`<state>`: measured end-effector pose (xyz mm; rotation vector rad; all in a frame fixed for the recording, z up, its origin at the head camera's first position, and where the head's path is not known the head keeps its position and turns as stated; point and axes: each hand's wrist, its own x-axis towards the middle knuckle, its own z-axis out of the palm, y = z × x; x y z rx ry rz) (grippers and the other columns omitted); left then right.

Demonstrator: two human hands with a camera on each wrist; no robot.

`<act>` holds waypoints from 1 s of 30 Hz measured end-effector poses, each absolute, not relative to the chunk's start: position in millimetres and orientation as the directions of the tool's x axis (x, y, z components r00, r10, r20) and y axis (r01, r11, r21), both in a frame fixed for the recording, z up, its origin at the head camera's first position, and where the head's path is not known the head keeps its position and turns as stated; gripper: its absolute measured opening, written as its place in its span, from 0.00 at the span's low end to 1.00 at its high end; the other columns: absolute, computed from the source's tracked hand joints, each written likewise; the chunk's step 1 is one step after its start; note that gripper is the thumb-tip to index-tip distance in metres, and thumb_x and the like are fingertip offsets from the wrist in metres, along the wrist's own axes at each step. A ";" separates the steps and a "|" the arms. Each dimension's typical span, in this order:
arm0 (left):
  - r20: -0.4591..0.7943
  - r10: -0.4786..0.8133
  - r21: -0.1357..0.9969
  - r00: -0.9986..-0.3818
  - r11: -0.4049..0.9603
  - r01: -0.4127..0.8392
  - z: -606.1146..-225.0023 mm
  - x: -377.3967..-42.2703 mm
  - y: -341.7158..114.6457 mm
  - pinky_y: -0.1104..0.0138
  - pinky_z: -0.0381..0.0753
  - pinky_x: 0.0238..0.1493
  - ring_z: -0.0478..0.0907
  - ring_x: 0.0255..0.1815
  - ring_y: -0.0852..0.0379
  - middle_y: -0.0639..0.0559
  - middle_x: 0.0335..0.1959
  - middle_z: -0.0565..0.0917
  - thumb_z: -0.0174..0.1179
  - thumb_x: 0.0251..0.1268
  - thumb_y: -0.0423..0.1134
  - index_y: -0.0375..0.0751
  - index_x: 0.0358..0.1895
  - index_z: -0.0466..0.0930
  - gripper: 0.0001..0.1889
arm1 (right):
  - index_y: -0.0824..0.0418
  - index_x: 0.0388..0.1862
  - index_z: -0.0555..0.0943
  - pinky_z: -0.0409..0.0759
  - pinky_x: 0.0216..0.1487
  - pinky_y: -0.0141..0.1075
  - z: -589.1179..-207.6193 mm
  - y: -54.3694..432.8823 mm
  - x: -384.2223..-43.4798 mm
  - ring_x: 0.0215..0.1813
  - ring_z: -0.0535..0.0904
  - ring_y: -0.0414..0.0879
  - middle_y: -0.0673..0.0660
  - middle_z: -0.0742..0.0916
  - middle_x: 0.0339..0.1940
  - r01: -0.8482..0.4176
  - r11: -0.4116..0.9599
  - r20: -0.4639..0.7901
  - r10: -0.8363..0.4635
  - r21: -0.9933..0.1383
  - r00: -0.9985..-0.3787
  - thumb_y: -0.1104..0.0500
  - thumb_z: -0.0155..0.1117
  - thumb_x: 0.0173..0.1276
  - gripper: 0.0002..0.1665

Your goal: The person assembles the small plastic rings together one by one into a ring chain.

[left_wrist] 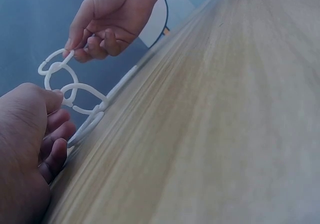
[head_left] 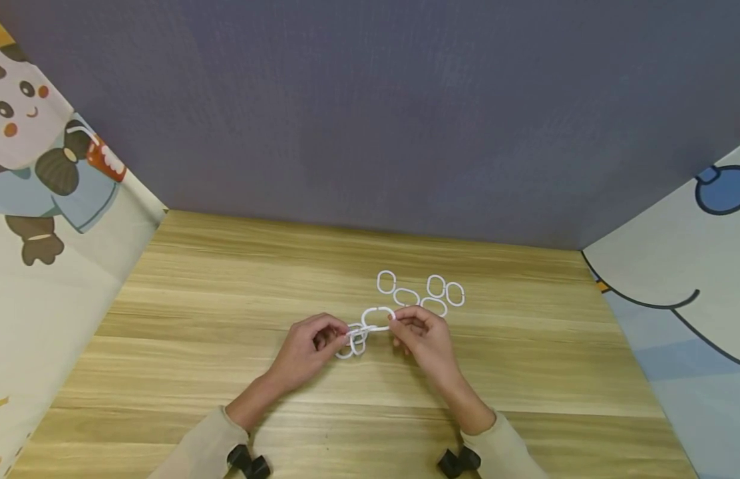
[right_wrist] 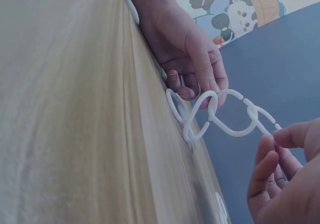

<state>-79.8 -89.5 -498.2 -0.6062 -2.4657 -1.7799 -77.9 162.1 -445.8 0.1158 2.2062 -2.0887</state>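
Observation:
A short chain of white oval plastic links (right_wrist: 235,133) stretches between the two hands, just above the wooden table. My left hand (head_left: 304,349) pinches one of its links between thumb and index finger. Below those fingertips, several joined links (head_left: 345,357) hang down towards the tabletop. On the other side my right hand (head_left: 428,342) pinches the end link (head_left: 377,308) by its right side. In the right wrist view this end link is hooked through its neighbour, and small gaps show in some links. The left fingertips partly hide the held link.
Several loose white links (head_left: 378,283) lie on the wooden table (head_left: 256,266) just beyond the right hand. A dark blue-grey panel (head_left: 370,120) rises at the table's back edge. Cartoon-printed panels stand at left (head_left: 106,226) and right (head_left: 639,273).

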 end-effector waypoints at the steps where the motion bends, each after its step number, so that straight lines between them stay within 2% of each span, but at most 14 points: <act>1: 0.257 0.288 0.905 -0.923 0.263 0.334 -498.5 -79.8 -89.5 0.71 0.78 0.29 0.76 0.29 0.66 0.57 0.34 0.86 0.75 0.72 0.31 0.41 0.46 0.91 0.05 | 0.79 0.47 0.84 0.76 0.27 0.28 -445.8 161.9 -77.6 0.28 0.84 0.45 0.60 0.89 0.34 0.123 0.054 -0.124 -0.017 -0.991 -0.992 0.72 0.73 0.74 0.09; 10: 0.288 0.270 0.909 -0.919 0.224 0.351 -499.1 -81.1 -91.3 0.69 0.82 0.31 0.80 0.31 0.64 0.56 0.38 0.87 0.71 0.77 0.31 0.44 0.49 0.91 0.05 | 0.78 0.47 0.85 0.75 0.25 0.28 -448.9 159.5 -75.1 0.28 0.83 0.42 0.58 0.89 0.34 0.117 0.066 -0.121 -0.057 -0.991 -0.991 0.72 0.75 0.73 0.10; 15: 0.310 0.256 0.911 -0.915 0.194 0.363 -496.9 -81.3 -91.8 0.68 0.83 0.32 0.81 0.32 0.63 0.54 0.39 0.89 0.69 0.79 0.32 0.44 0.48 0.91 0.04 | 0.79 0.48 0.85 0.82 0.29 0.29 -451.9 158.0 -73.7 0.29 0.84 0.43 0.60 0.90 0.35 0.123 0.076 -0.130 -0.098 -0.990 -0.987 0.73 0.75 0.72 0.11; 22: 0.295 0.264 0.923 -0.918 0.172 0.345 -496.9 -80.4 -92.0 0.70 0.80 0.30 0.78 0.30 0.63 0.55 0.38 0.89 0.72 0.77 0.34 0.36 0.45 0.92 0.04 | 0.80 0.47 0.85 0.87 0.33 0.31 -455.2 154.9 -72.1 0.29 0.85 0.42 0.61 0.91 0.36 0.146 0.084 -0.157 -0.144 -0.986 -0.977 0.73 0.76 0.70 0.12; 30: 0.288 0.245 0.926 -0.926 0.176 0.335 -497.3 -79.7 -91.1 0.71 0.79 0.30 0.77 0.30 0.64 0.54 0.36 0.89 0.73 0.76 0.32 0.35 0.44 0.91 0.03 | 0.79 0.46 0.87 0.87 0.32 0.31 -456.2 154.2 -70.1 0.27 0.85 0.42 0.58 0.92 0.34 0.130 0.127 -0.154 -0.197 -0.983 -0.968 0.72 0.76 0.70 0.10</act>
